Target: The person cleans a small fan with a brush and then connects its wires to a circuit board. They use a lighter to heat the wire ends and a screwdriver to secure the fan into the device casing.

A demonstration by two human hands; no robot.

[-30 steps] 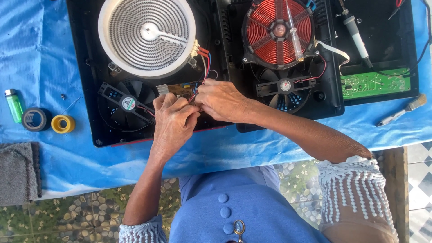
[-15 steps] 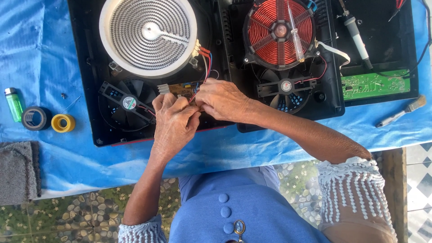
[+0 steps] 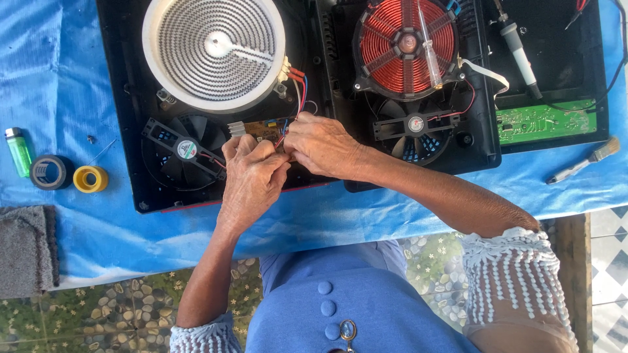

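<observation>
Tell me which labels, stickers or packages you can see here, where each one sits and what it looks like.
Left fan sticker: hub of the black fan left of the left hand; round, white with a red and green mark.
Right fan sticker: hub of the fan below the red coil; round, white with red.
Lighter: far left on the blue cloth; green, its wrap too small to make out.
No packages or screens.

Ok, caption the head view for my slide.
Both hands, left hand and right hand, work together at the small circuit board inside an opened black cooktop.
</observation>
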